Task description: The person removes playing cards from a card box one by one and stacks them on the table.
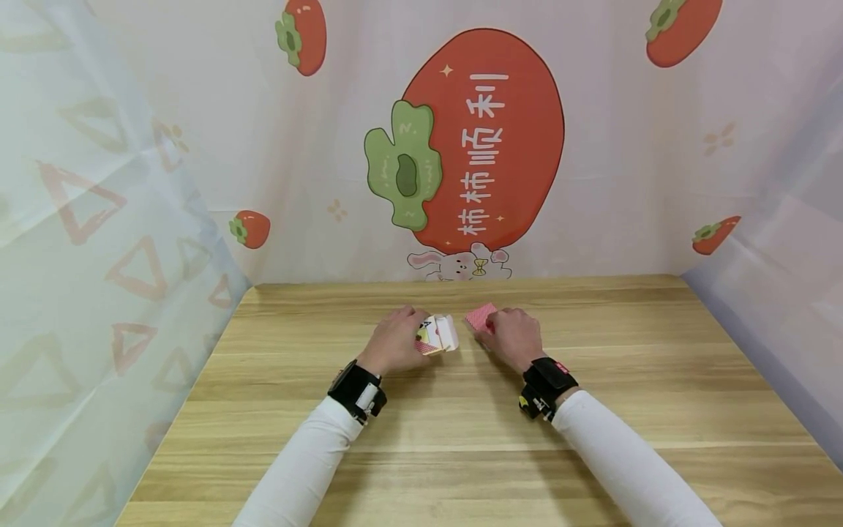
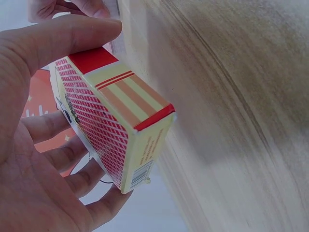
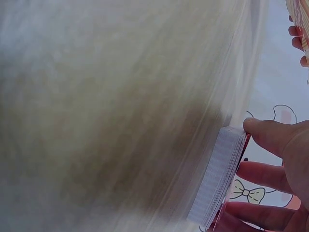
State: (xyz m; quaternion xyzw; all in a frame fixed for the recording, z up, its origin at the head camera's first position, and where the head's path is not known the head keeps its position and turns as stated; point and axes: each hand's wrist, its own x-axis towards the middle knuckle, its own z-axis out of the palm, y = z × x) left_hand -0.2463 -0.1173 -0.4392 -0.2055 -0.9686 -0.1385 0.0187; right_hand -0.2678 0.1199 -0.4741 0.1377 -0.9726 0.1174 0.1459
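Note:
My left hand (image 1: 395,341) grips a playing-card box (image 1: 429,335) near the middle of the table's far side. Its white flap stands open toward the right. In the left wrist view the box (image 2: 128,96) shows a red patterned face, a striped side and a barcode end, with the thumb along one edge and the fingers around the other. My right hand (image 1: 516,338) holds a deck of playing cards (image 1: 480,317) with red patterned backs, just right of the box. Seen from the right wrist, the white edges of the stacked deck (image 3: 219,174) face the tabletop, pinched between thumb and fingers.
Both hands work over a wooden table (image 1: 461,454). Behind its far edge hangs a pale curtain (image 1: 606,183) printed with persimmons and a rabbit. More curtain fabric (image 1: 85,219) drops along the left side, and a similar sheet borders the right.

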